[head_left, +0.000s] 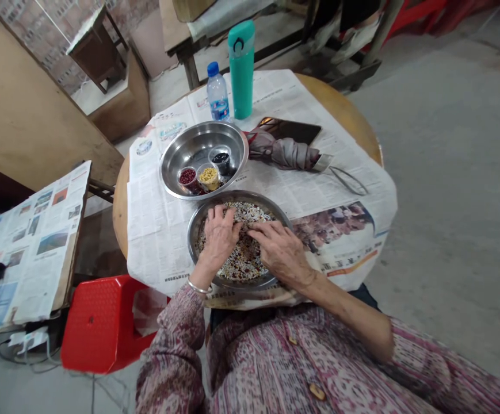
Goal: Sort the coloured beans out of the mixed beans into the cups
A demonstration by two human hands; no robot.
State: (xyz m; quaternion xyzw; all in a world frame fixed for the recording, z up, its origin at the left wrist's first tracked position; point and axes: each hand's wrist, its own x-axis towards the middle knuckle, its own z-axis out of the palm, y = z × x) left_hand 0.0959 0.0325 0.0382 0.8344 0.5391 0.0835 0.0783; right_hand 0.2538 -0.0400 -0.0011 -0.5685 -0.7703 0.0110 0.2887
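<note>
A steel basin [193, 241] in front of me holds a mix of pale grains and dark, red and yellow beans [243, 265]. My left hand [221, 237] rests over its left side, fingers bent down onto the grains, with a gap between thumb and forefinger. From the right, my right hand [282, 253] reaches over the rim, fingertips drawn together at the middle of the mix; anything pinched there is too small to make out. Just behind stands a second steel basin [178, 144] with a cup of red beans [188, 177], a cup of yellow beans [209, 176] and a cup of black beans [221, 158].
Newspaper [155, 241] covers the round table [362, 123]. Toward the back are a water bottle [218, 95], a teal flask [241, 72], a phone [295, 131] and a folded umbrella [286, 152]. A red stool [92, 325] stands at left, beside another newspaper-covered table [29, 236].
</note>
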